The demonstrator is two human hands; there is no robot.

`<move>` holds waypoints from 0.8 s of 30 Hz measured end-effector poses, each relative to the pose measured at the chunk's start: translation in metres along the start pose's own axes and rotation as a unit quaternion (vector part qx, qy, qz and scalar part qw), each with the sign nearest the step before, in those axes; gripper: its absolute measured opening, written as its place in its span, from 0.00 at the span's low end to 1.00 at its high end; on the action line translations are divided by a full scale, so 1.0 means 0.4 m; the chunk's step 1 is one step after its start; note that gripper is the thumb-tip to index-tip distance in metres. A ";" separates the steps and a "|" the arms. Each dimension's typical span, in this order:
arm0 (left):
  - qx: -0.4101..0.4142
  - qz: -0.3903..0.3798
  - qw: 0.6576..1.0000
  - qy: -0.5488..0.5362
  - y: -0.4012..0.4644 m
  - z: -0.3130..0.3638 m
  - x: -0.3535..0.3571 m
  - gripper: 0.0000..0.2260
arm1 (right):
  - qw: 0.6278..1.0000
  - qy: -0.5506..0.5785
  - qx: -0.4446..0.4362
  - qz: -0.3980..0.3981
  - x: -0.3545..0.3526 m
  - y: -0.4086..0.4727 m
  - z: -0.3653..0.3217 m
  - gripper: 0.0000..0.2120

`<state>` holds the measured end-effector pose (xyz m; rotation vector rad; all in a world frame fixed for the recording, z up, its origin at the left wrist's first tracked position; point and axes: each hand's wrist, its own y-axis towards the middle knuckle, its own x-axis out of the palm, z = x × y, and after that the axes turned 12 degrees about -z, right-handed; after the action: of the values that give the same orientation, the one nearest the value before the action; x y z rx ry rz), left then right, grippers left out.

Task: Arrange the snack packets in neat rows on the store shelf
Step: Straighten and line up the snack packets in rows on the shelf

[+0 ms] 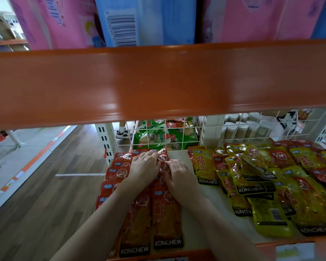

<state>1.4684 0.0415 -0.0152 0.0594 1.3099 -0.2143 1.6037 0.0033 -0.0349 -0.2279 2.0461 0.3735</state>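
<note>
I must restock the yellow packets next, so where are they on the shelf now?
In the head view, the yellow packets lie in a loose heap on the right of the shelf, beyond a bare strip from the red packets.

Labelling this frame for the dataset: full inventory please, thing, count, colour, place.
red snack packets: several, overlapping rows, shelf left, under both hands
yellow snack packets: many, loose heap, shelf right
green packets: several, behind the wire grid
wire grid: one, white, shelf back
shelf: one, pale surface bare between the red and yellow packets
orange beam: one, across the upper view
pink and blue packs: a few, above the beam
left hand: on the red packets, fingers curled
right hand: pinching a red packet
</note>
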 end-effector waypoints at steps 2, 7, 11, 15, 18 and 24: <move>-0.005 0.005 1.000 -0.003 -0.002 -0.003 0.003 0.17 | 1.000 0.005 0.000 0.009 0.000 -0.001 -0.001 0.17; 0.004 0.000 1.000 -0.004 -0.009 -0.007 0.001 0.18 | 1.000 0.013 -0.009 0.006 0.000 -0.009 -0.008 0.17; 0.008 -0.008 1.000 -0.008 -0.016 0.003 -0.012 0.18 | 0.999 0.047 0.007 0.013 -0.017 -0.009 -0.009 0.15; 0.024 0.037 0.999 -0.010 -0.027 0.049 -0.028 0.17 | 0.996 0.072 0.052 0.027 -0.077 -0.003 0.008 0.14; 0.053 0.063 0.996 -0.022 -0.034 0.116 -0.034 0.15 | 0.996 0.049 0.074 0.012 -0.125 -0.017 0.045 0.14; 0.036 0.060 0.993 -0.094 -0.053 0.278 -0.003 0.12 | 0.992 -0.074 0.093 -0.051 -0.165 -0.077 0.125 0.13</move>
<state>1.5701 0.0028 0.0163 0.1757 1.1071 -0.1599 1.6860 -0.0075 -0.0046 -0.1845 1.9007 0.1320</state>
